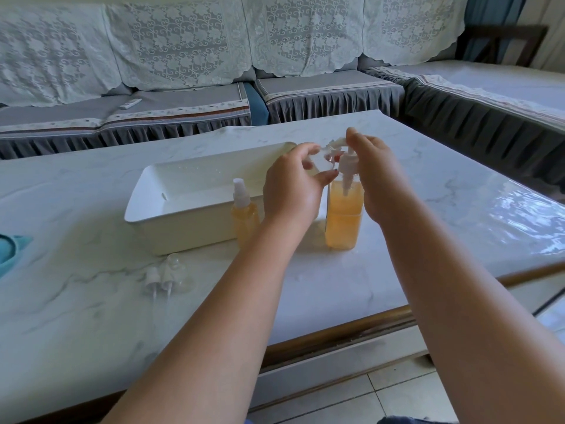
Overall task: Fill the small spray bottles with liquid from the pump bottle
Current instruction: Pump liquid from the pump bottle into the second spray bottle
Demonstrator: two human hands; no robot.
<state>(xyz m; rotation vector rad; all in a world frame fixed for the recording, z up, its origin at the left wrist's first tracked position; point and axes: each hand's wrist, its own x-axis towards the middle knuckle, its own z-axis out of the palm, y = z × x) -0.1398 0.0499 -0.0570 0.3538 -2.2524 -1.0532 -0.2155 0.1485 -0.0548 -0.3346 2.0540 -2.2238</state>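
Note:
A tall clear pump bottle [343, 220] of orange liquid stands on the marble table. My right hand [377, 179] rests on its white pump head [347, 159], fingers pressing from above. My left hand [290, 186] holds a small clear spray bottle [319, 162] tilted at the pump's nozzle; most of it is hidden by my fingers. Another small spray bottle [244, 217] with orange liquid and a white spray top stands upright, left of my left wrist. Loose white spray tops and a clear cap [163, 275] lie on the table in front.
A white rectangular tray [183, 221] sits behind the small bottles. A teal object [9, 252] shows at the left edge. The table's front edge [351, 327] is wood-trimmed. A sofa with lace covers [183, 50] runs behind and to the right.

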